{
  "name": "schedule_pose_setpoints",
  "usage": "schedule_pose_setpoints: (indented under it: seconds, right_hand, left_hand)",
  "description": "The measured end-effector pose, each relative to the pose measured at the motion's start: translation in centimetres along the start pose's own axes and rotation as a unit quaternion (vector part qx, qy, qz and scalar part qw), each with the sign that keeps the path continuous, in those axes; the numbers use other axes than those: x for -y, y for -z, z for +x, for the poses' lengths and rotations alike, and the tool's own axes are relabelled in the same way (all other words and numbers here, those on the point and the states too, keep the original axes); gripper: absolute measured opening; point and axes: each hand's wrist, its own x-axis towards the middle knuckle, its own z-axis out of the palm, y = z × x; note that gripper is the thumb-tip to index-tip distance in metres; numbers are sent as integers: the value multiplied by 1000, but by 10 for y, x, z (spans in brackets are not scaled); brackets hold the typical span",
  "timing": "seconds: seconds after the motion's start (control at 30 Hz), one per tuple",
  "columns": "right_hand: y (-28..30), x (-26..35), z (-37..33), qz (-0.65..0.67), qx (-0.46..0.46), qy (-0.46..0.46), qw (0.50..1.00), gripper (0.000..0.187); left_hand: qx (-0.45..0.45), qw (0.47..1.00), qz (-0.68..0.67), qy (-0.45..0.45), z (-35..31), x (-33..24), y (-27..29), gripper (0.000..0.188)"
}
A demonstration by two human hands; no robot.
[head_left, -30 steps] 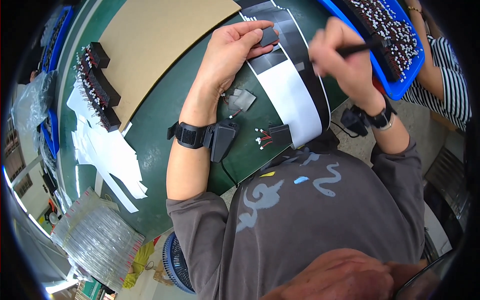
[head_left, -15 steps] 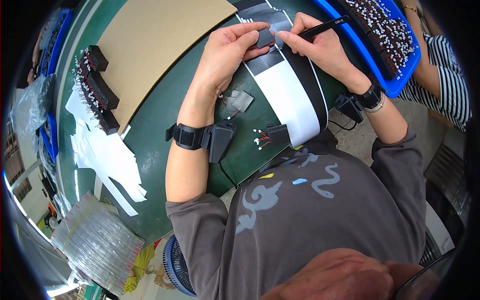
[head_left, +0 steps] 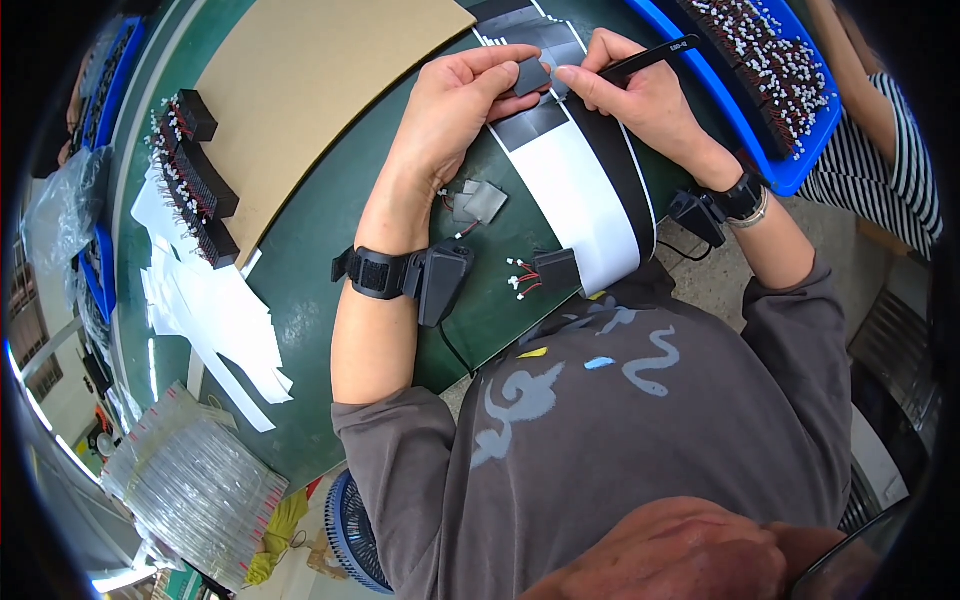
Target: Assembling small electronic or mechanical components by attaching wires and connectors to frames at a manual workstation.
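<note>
Between the thumb and fingers of my left hand [head_left: 445,110] is a small dark grey flat rectangular pack [head_left: 531,77]. My right hand [head_left: 645,105] grips black tweezers [head_left: 652,57], their back end pointing up to the right; its thumb and the tips sit close to the pack's right edge, where contact cannot be made out. Below both hands lies a strip of white and black sheets [head_left: 570,170]. Several grey pouch pieces [head_left: 480,203] lie by my left wrist, and a stack of dark packs with red wires and white connectors [head_left: 556,270] sits near the table edge.
A blue bin [head_left: 797,172] full of wired packs stands at the right, beside another person's striped sleeve [head_left: 905,140]. Brown board [head_left: 320,80] covers the far left; dark packs [head_left: 205,180] line its edge. White paper scraps [head_left: 220,310] lie nearer, above a clear-wrapped bundle [head_left: 195,490].
My hands, the pack and the tweezers stay almost still. At the right, the other person's arm and striped clothing have shifted.
</note>
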Motion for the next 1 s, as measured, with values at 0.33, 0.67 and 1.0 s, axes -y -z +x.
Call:
schedule_pose_setpoints:
  seconds: [0.33,0.67,1.0]
  right_hand:
    - [-1,1,-3,42,25,37,998,25]
    - [20,7,-4,338,28,-75,938,13]
    - [-4,16,21,264,-67,-118,955,24]
  left_hand:
    - [-4,1000,8,-6,-1,0,-1,29]
    - [48,999,14,20,2,0,11,33]
    - [57,996,-46,59,-3,-14,4,41]
